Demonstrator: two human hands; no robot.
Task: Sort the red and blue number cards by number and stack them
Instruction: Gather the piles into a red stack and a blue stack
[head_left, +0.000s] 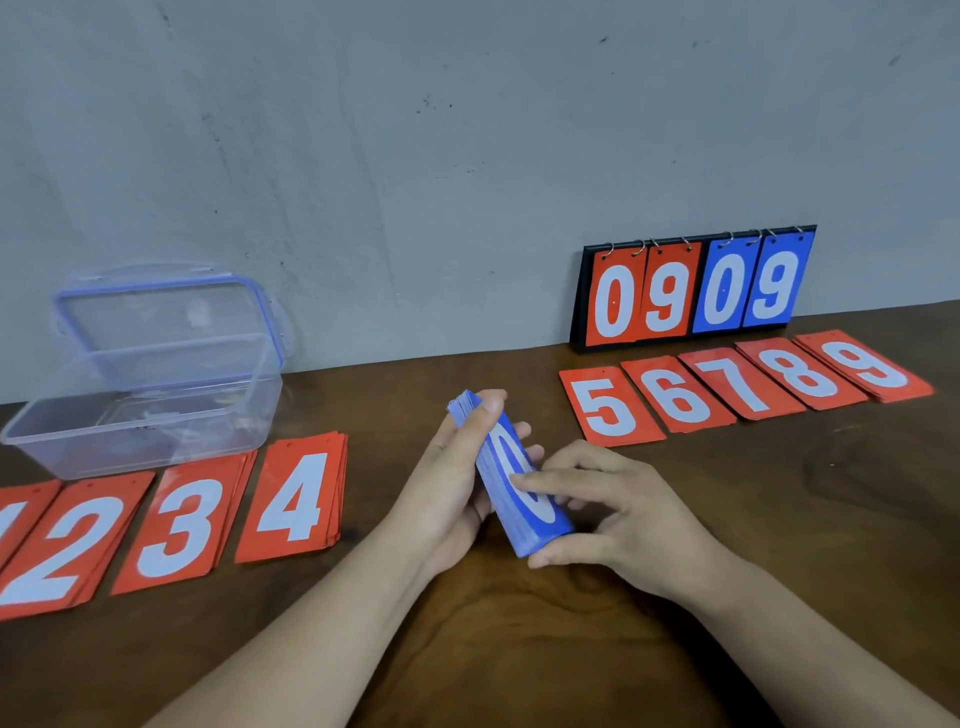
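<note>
My left hand (447, 483) grips a thick stack of blue number cards (540, 525) above the middle of the table, with a white 0 on the top card. My right hand (613, 509) touches the top card with its forefinger, and its thumb sits at the stack's near end. Red card piles lie face up on the wooden table (519, 649): a pile cut off at the left edge (15, 519), 2 (57, 551), 3 (182, 525) and 4 (293, 499) on the left, and 5 (610, 408), 6 (678, 397), 7 (743, 384), 8 (802, 371) and 9 (872, 366) on the right.
A clear plastic box (145, 410) with its blue-rimmed lid raised stands at the back left against the wall. A flip scoreboard (696, 291) reading 09 in red and 09 in blue leans on the wall behind the right-hand piles.
</note>
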